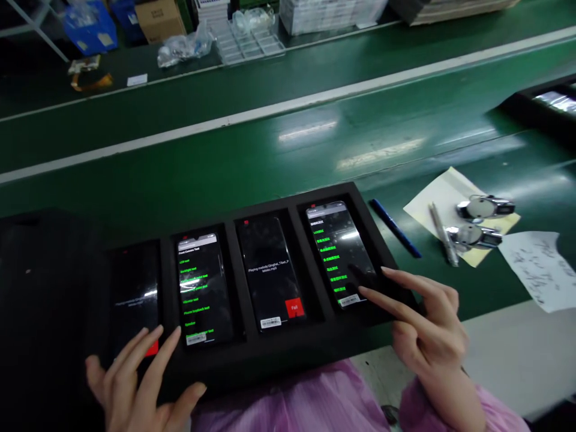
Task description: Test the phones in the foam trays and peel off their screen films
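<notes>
Green bench (180,174) spans the frame. At lower centre I locate the black tray (288,347), seating four phones. The rightmost phone (346,255) should be light, rigid, slippery and fragile; grip the long edges, though slot walls restrict access. Right hand (432,336): index extended at its lower corner, nothing grasped, contact unclear. Left hand (135,387): fingers spread, unloaded, over the leftmost phone (135,276). Blue pen (396,229) lies right of the tray.

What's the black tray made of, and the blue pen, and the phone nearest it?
The black tray is perhaps matte foam: it barely shines. The blue pen is probably smooth plastic, from its even colour. The phone seems glass-fronted: a light streak reflects off its glossy screen.
</notes>
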The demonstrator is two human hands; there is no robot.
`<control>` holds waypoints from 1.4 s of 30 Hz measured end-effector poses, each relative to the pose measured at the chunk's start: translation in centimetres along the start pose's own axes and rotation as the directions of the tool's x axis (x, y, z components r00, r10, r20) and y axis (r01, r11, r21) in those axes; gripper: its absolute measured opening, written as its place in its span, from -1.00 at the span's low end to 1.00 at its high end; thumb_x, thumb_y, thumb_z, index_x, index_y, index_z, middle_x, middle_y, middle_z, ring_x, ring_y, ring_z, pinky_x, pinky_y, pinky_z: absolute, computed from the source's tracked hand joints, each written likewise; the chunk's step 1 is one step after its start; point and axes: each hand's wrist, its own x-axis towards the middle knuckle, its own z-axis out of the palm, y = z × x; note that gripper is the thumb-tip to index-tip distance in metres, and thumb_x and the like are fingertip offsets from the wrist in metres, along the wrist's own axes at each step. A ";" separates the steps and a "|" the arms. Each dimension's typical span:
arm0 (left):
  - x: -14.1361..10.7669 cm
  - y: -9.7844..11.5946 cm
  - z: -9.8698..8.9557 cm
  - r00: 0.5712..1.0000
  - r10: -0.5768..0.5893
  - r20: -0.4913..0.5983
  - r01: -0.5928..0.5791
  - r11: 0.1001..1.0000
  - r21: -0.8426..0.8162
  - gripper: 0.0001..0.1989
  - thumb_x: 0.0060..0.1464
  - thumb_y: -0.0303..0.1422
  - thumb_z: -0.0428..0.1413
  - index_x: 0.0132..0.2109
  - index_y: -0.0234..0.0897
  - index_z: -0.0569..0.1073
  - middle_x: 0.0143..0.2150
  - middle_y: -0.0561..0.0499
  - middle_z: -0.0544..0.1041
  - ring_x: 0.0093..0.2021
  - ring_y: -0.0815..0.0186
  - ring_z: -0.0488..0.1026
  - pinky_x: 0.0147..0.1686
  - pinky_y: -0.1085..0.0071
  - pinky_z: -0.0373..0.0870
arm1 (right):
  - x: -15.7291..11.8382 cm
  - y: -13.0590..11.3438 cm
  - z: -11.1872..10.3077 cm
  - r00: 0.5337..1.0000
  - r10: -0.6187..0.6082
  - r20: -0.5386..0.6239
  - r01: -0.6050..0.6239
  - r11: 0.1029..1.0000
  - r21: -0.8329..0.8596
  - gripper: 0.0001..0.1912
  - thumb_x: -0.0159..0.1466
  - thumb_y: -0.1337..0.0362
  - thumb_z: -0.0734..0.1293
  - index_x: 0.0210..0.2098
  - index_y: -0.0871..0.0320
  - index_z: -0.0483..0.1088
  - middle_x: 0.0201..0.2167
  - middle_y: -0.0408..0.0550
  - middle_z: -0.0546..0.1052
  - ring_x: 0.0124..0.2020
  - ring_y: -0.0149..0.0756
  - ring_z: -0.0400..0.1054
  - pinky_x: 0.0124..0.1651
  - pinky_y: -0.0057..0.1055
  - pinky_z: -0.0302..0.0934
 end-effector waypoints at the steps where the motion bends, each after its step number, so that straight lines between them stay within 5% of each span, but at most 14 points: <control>1: 0.0 0.0 -0.1 1.000 -0.002 -0.003 0.002 1.000 0.001 -0.32 0.30 -0.02 0.18 0.45 -0.18 0.38 0.14 -0.27 0.50 0.12 -0.05 0.47 0.52 -0.31 -0.13 | 0.0 0.0 0.0 1.000 -0.014 -0.006 0.014 1.000 0.000 -0.58 0.50 0.38 0.16 -0.12 0.07 0.68 0.12 0.10 0.53 0.03 -0.06 0.45 0.08 -0.05 0.34; 6: 0.4 0.4 -0.4 1.000 0.000 -0.006 0.000 1.000 0.001 -0.32 0.31 -0.07 0.18 0.47 -0.19 0.36 0.12 -0.27 0.49 0.09 -0.02 0.47 0.54 -0.28 -0.13 | -0.2 0.1 0.1 0.996 -0.095 0.001 0.094 0.995 -0.045 -0.64 0.55 0.22 0.19 0.04 0.04 0.64 0.11 0.11 0.53 0.01 -0.03 0.44 0.04 -0.06 0.35; 9: 0.5 0.3 -0.7 0.999 0.020 -0.037 -0.020 1.000 0.018 -0.33 0.31 -0.08 0.18 0.46 -0.23 0.37 0.09 -0.27 0.51 0.06 0.00 0.48 0.53 -0.26 -0.09 | -0.5 0.0 -0.1 0.998 -0.042 -0.043 0.041 0.998 -0.044 -0.55 0.57 0.20 0.14 0.33 -0.19 0.47 0.11 0.05 0.53 -0.01 -0.03 0.43 0.04 -0.03 0.34; 12: 0.4 0.1 -0.9 0.997 0.041 -0.060 -0.039 0.998 0.039 -0.33 0.31 -0.07 0.16 0.45 -0.27 0.39 0.04 -0.27 0.54 0.02 0.01 0.50 0.52 -0.24 -0.03 | -0.8 0.1 -0.3 0.995 -0.027 -0.093 0.024 0.999 -0.030 -0.52 0.57 0.15 0.14 0.40 -0.34 0.36 0.09 0.02 0.54 -0.04 -0.01 0.44 0.01 0.00 0.35; 22: 0.0 -0.5 -1.2 0.999 0.007 -0.037 -0.005 0.998 0.058 -0.34 0.35 -0.11 0.12 0.48 -0.27 0.34 0.05 -0.28 0.54 0.06 -0.02 0.47 0.53 -0.24 -0.10 | 0.7 0.2 0.3 0.987 -0.135 -0.090 0.136 0.991 0.002 -0.45 0.55 0.31 0.14 0.45 -0.23 0.32 0.04 0.13 0.54 -0.06 0.03 0.43 -0.05 0.02 0.31; 25: 0.1 -1.1 -1.4 1.000 -0.009 -0.022 0.010 0.997 0.078 -0.34 0.34 -0.10 0.13 0.49 -0.21 0.32 0.05 -0.26 0.54 0.07 -0.02 0.47 0.54 -0.27 -0.15 | 1.3 0.4 0.6 0.984 -0.149 -0.094 0.151 0.988 0.015 -0.46 0.51 0.37 0.15 0.36 -0.16 0.44 0.04 0.12 0.54 -0.05 0.02 0.43 -0.06 0.01 0.30; 29: 0.8 -3.2 -2.7 0.998 -0.058 -0.007 0.059 0.991 0.121 -0.39 0.33 -0.07 0.13 0.44 -0.08 0.38 0.11 -0.22 0.56 0.10 -0.04 0.49 0.53 -0.34 -0.20 | 2.6 1.0 0.9 0.985 -0.141 -0.103 0.146 0.988 0.041 -0.64 0.47 0.42 0.18 0.01 0.04 0.58 0.04 0.11 0.56 -0.04 -0.02 0.46 -0.01 -0.03 0.31; 33: 2.1 -7.5 -3.8 0.953 -0.302 0.012 0.301 0.951 0.071 -0.50 0.35 0.00 0.08 0.30 -0.06 0.51 0.20 -0.18 0.54 0.22 -0.08 0.47 0.50 -0.30 0.00 | 3.9 1.7 1.2 0.998 -0.060 -0.035 0.062 0.995 0.080 -0.67 0.49 0.36 0.20 -0.06 0.06 0.61 0.07 0.06 0.58 -0.02 -0.10 0.48 0.04 -0.09 0.31; 37: 4.2 -11.6 -1.9 0.776 -0.625 0.082 0.620 0.733 -0.280 -0.37 0.26 0.19 0.09 0.27 -0.06 0.53 0.37 -0.12 0.44 0.42 -0.09 0.34 0.51 -0.15 0.15 | 5.4 2.5 1.8 0.987 0.126 0.099 -0.140 0.979 0.146 -0.59 0.54 0.08 0.18 -0.09 0.03 0.66 0.08 0.05 0.59 0.06 -0.12 0.48 0.13 -0.14 0.36; 40: 6.2 -12.2 0.3 0.571 -0.776 0.268 0.666 0.247 -0.704 -0.27 0.27 0.26 0.03 0.42 0.02 0.36 0.49 -0.06 0.34 0.54 0.01 0.20 0.55 -0.03 0.11 | 6.9 3.6 2.7 0.958 0.239 0.157 -0.263 0.952 0.156 -0.47 0.53 -0.08 0.13 0.06 0.04 0.63 0.22 0.12 0.52 0.29 -0.01 0.38 0.40 -0.02 0.22; 42: 7.1 -11.6 1.1 0.529 -0.749 0.400 0.627 0.028 -0.778 -0.25 0.30 0.28 -0.03 0.47 0.07 0.28 0.50 -0.05 0.34 0.55 0.05 0.20 0.55 0.02 0.13 | 7.7 4.6 3.6 0.916 0.337 0.219 -0.377 0.910 0.172 -0.37 0.51 -0.14 0.12 0.31 0.07 0.48 0.36 0.17 0.42 0.44 0.05 0.24 0.52 0.03 0.07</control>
